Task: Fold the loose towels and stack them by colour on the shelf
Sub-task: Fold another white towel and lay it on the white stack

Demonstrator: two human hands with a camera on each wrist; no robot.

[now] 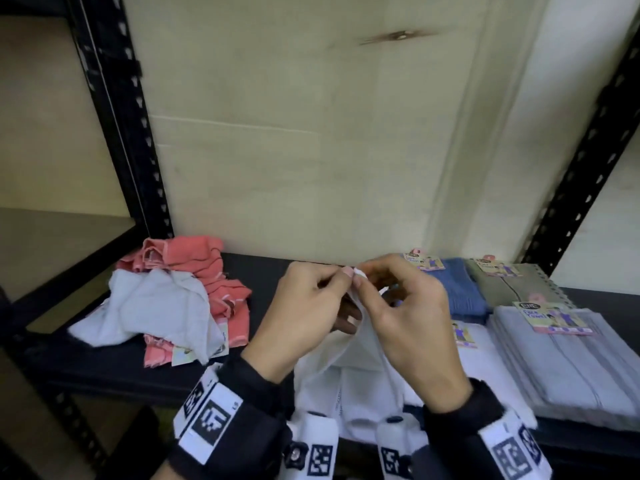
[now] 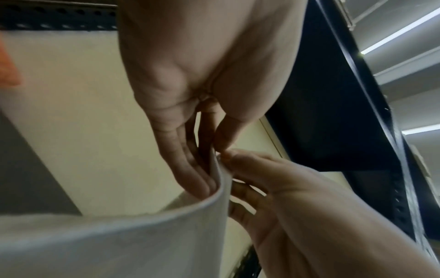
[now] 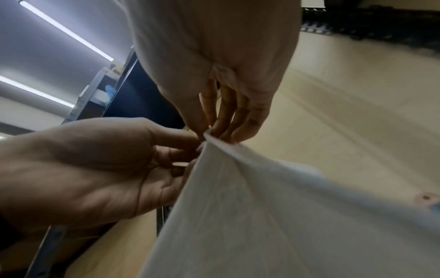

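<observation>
Mid-fold: left hand [image 1: 304, 306] and right hand [image 1: 408, 317] fingers pinched on white towel [image 1: 356, 344] corner. Next probably: spreading corners apart, folding over shelf [image 1: 270, 271].

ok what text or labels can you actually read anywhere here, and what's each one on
"Face Towel" under a logo that looks like "ENE": paper tag on the folded pale grey towel stack.
Same tag design on the folded blue towel and the folded olive towel: too small to read.
Square black-and-white coded markers on the wrist bands: patterns, beside them tiny characters too blurred to read.
Tags on the loose pile: unreadable.
</observation>
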